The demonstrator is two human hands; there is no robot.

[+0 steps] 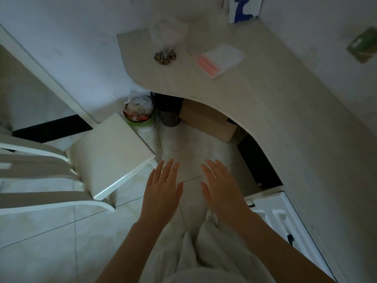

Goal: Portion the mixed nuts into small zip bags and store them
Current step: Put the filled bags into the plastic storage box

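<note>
A small heap of mixed nuts (165,56) lies on the white curved desk (265,94) at the mouth of a clear plastic bag (168,33). To its right lies a flat stack of small zip bags (219,60) with pink seal strips. My left hand (163,188) and my right hand (221,186) hover side by side over the floor, well short of the desk. Both have straight, spread fingers, backs up, and hold nothing.
A white chair (108,154) stands at the left. Under the desk are a green bin (138,115) full of rubbish, a dark container (169,111) and a cardboard box (208,121). A green pack (363,45) lies at the far right. A white drawer unit (285,225) stands at the right.
</note>
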